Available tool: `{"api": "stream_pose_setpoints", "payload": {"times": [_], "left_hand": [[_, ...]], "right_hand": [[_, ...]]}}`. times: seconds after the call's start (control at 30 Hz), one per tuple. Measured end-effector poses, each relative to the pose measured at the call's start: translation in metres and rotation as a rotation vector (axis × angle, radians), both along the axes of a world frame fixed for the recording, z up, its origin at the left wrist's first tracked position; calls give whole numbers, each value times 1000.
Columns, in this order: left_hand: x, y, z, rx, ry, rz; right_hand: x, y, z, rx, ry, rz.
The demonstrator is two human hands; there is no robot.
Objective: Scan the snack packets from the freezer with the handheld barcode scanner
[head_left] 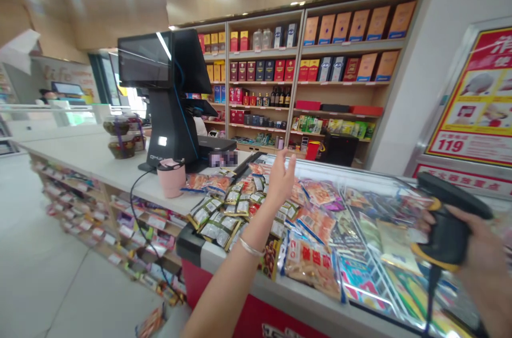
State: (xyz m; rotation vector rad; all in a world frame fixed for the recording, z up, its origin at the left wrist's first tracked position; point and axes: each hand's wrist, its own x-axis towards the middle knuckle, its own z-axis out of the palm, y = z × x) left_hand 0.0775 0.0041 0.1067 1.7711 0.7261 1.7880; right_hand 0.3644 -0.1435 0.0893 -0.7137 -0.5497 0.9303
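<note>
My left hand [281, 180] is stretched out over the snack packets heaped on a chest freezer. Its fingers point up and apart, with nothing visible in them, and a bangle [251, 247] circles the wrist. Around it lie green-and-silver packets [219, 227] and orange-toned packets [318, 222]. A larger clear bag with red lettering [312, 264] rests close to the near edge. On the right, my right hand [478, 252] grips a black and yellow barcode scanner [450, 226], its cable hanging down.
Left of the heap, a pink cup [172, 178] stands beside a black checkout terminal [170, 114] on the counter [80, 143]. Stacked jars [121, 138] are farther left. Frozen goods show under the freezer's glass [384, 242]. One packet [151, 322] lies low, near the floor.
</note>
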Motion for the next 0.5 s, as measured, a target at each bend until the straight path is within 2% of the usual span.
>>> {"api": "stream_pose_setpoints", "payload": {"times": [0.07, 0.17, 0.3, 0.4, 0.5], "left_hand": [[-13, 27, -13, -9, 27, 73], [-21, 60, -32, -41, 72, 174], [-20, 88, -61, -89, 196, 257], [-19, 94, -77, -137, 310, 252], [-19, 92, -80, -191, 382, 264]], "right_hand": [[-24, 29, 3, -65, -66, 43], [-60, 72, 0, -28, -93, 190], [-87, 117, -23, 30, -115, 315], [-94, 130, -48, -91, -100, 460], [-98, 126, -65, -222, -92, 611]]}}
